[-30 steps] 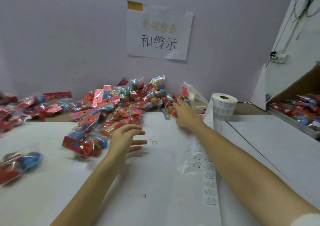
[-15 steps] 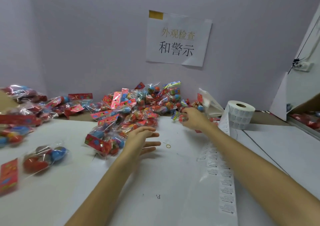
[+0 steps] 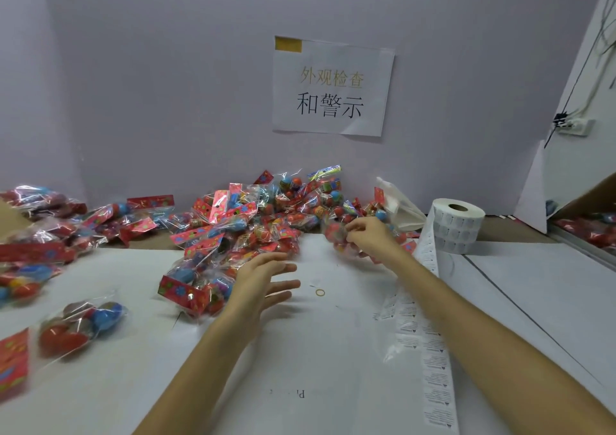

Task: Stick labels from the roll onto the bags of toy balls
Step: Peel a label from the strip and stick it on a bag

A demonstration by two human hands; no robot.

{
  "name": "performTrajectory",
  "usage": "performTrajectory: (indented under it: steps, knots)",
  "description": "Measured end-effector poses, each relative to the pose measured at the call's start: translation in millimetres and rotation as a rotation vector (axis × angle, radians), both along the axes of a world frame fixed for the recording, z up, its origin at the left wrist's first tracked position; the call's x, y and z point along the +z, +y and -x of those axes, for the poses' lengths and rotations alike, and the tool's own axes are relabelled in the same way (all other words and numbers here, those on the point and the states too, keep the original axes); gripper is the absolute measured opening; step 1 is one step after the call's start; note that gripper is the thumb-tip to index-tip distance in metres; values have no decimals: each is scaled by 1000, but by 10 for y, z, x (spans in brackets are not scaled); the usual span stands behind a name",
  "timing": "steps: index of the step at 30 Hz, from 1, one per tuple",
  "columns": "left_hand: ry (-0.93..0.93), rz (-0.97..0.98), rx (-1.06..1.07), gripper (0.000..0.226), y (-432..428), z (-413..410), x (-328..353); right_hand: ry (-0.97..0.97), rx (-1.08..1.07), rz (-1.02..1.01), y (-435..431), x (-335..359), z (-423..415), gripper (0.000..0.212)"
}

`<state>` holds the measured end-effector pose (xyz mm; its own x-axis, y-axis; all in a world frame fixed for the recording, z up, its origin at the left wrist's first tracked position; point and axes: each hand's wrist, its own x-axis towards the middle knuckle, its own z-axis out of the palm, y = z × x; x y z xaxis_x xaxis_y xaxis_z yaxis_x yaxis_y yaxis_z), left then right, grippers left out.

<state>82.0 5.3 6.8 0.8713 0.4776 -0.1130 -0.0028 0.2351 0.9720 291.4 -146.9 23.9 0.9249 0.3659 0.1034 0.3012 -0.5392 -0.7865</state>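
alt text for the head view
The right hand grips a bag of toy balls at the edge of a pile on a white table; the left hand hovers open nearby. A label roll stands right, its strip trailing forward.

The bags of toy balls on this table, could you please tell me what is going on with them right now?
A person is sorting out a bag to label. The right hand grips one bag of toy balls at the right end of the pile by the wall. The left hand hovers open over the table beside the pile's near edge, holding nothing. The label roll stands to the right, its strip of labels lying unrolled along the table toward the person.
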Motion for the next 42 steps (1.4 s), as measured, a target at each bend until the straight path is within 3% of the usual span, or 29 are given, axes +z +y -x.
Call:
performTrajectory:
  steps: [4,9,15,23,27,32,35,42]
  knots:
    - [-29,15,-4,25,17,-9,-18,445,180,-519,-128,155,442,22]
    - [-64,14,-150,54,10,-19,9,685,355,-701,-225,31,963,28]
    - [-70,-65,-169,50,-50,-41,7,562,366,-558,-170,-49,1174,29]
    - [-99,-17,-164,35,-34,-87,-66,411,322,-443,-201,-76,1243,20]
    - [-106,-37,-134,29,-31,-96,-91,337,337,-373,-185,-127,1261,41]
    - [-84,-143,-89,17,-50,-114,-115,278,329,-370,-124,-230,1284,40]
    - [-64,-187,-66,21,-53,-119,-114,248,358,-380,-102,-269,1308,43]
    - [-67,-159,-89,23,-114,-117,-114,221,333,-414,-77,-295,1280,46]
